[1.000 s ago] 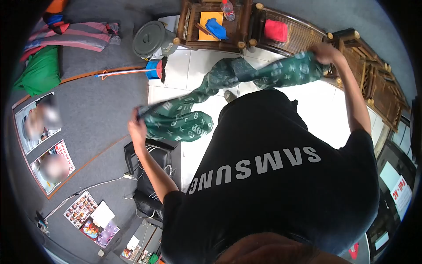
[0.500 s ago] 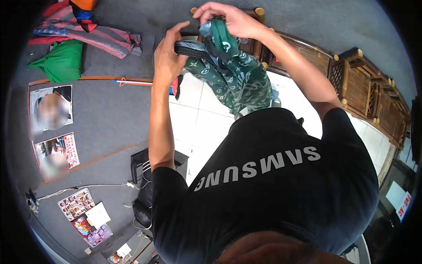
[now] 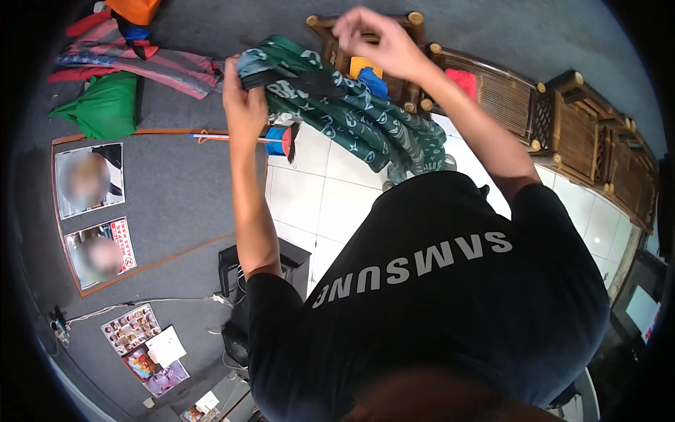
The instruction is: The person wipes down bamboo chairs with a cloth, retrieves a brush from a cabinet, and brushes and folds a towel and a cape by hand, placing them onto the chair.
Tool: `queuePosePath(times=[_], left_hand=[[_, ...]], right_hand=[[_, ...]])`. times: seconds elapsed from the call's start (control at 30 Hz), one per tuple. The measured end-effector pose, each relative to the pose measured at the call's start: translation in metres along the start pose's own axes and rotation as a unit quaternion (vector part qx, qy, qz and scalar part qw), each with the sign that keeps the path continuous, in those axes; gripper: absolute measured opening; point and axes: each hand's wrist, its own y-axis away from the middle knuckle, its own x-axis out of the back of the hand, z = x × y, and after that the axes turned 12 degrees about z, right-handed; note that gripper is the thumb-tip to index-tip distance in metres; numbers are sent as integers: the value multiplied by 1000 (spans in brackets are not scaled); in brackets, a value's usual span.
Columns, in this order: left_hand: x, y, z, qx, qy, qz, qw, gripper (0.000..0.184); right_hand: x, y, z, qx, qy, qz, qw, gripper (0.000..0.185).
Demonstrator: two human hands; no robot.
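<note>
A green garment point(image 3: 351, 116) with white printed motifs and a dark band hangs in front of my body. Its exact kind is hard to make out. My left hand point(image 3: 245, 98) grips the upper left end of it, at the dark band, with the thumb over the cloth. My right hand point(image 3: 376, 42) is raised to the upper right, apart from the garment. Its fingers are loosely curled and slightly blurred, with nothing visible in them.
Bamboo seats point(image 3: 489, 91) line the right side, with a red cloth point(image 3: 462, 82) and a blue cloth point(image 3: 373, 83) on them. A green cloth point(image 3: 105, 105) and striped cloth point(image 3: 155, 67) hang at upper left. A broom point(image 3: 278, 141) lies beyond my left forearm.
My right hand has let go of the garment and moved up and right. My left hand has moved left with its end of the garment, which is now stretched out more.
</note>
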Motion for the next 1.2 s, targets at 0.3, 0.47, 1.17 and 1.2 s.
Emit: queuePosePath(times=[0.3,0.47,1.17,1.2], left_hand=[[32,-15,1,-62,-82,28,994,20],[89,-6,-54,-60,-217,42,973,17],[168,-60,-128,121,-627,-74,766,35],[170,-70,-129,173,-529,-48,830,35]], right_hand=[[-30,70,39,-14,241,-341,909,62],[38,31,36,106,395,-314,857,59],[59,-64,-116,-58,269,-211,938,17],[60,-66,-119,-76,265,-240,931,17]])
